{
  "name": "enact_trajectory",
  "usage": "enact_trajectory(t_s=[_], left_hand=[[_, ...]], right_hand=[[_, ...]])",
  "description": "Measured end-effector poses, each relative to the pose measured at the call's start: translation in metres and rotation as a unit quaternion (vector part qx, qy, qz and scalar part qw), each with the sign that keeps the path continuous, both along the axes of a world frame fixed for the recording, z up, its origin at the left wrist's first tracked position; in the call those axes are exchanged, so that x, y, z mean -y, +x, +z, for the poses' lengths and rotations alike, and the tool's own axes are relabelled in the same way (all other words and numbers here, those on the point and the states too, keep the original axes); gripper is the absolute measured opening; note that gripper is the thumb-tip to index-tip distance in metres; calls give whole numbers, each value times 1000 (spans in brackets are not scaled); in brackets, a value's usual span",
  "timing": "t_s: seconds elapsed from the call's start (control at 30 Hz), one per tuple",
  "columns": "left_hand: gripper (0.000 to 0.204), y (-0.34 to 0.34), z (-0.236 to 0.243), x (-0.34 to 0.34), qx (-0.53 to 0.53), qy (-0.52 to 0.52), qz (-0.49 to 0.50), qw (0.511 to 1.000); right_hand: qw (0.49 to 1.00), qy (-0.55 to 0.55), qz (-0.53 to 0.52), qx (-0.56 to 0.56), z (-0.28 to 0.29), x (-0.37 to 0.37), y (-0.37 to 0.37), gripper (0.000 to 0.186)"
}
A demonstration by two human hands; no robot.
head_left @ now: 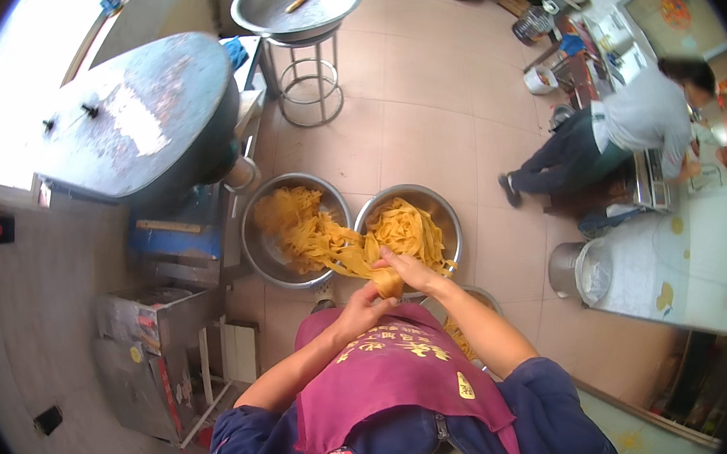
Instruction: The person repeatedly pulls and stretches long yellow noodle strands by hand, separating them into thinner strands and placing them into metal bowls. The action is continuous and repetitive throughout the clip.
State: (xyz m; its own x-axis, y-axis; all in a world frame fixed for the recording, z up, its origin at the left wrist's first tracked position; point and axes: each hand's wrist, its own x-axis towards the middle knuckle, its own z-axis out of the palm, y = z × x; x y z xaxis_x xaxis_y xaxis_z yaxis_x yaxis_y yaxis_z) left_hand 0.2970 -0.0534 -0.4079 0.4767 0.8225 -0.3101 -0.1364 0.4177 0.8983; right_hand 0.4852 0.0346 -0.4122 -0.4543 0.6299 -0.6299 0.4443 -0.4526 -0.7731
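Observation:
In front of my apron, my left hand (361,313) and my right hand (410,271) are close together. Both have their fingers closed around a folded bundle of flat yellow strips (388,283), which may be noodles or bean-curd sheet. From my hands the strips trail toward a heap of yellow strips (296,221) in the left metal basin (252,253). A second heap (406,229) fills much of the right metal basin (453,215). My right forearm partly hides a third basin (488,298) with more strips.
A machine with a large grey metal cover (178,96) stands at left. Beyond the basins, a wide metal bowl (250,16) rests on a round stool (308,81). At right another person (638,115) leans over a counter, near a lined bin (576,270).

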Motion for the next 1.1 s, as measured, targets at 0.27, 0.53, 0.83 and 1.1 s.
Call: enact_trajectory(t_s=[0.27,0.53,0.83,1.1], left_hand=[[43,-19,21,-7,-24,172,-96,980],[39,-29,4,-17,13,274,-111,955],[102,-109,-161,-14,508,-339,341,715],[105,-147,-291,-55,532,-374,554,520]], right_hand=[[971,-42,182,149,14,-36,-25,69],[983,-177,40,-15,22,-41,-51,13],[973,-155,84,-149,180,-12,-42,37],[870,143,134,-453,324,17,-33,33]])
